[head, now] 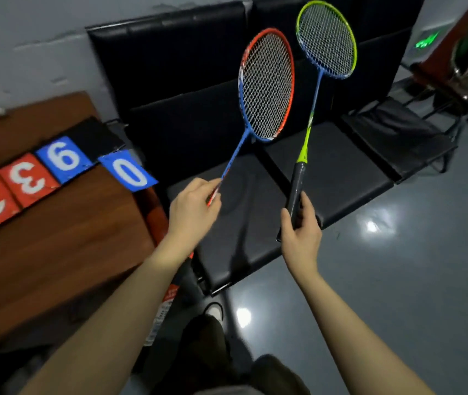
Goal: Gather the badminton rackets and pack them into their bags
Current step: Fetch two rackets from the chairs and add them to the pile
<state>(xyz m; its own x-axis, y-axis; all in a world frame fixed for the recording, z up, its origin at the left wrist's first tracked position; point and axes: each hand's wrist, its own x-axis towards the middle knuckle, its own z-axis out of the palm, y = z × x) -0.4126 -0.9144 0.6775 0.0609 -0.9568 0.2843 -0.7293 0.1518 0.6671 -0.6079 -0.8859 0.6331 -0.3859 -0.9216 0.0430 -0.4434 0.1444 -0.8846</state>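
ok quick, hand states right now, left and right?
Left hand: closed, holding the red-and-blue racket low on its shaft.
Right hand: closed, holding the green-and-blue racket by its black handle.

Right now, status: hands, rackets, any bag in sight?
Left hand pinching red-blue racket at the shaft. Right hand gripping green-yellow racket by the handle. Both raised over black seats. No bag identifiable.

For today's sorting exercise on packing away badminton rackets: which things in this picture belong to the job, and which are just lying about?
Belonging to the job:
- red and blue racket, shaft held in the left hand
- green and blue racket, grip held in the right hand

Just lying about:
- score cards on the wooden table
- black seats
- No bag is clearly visible.
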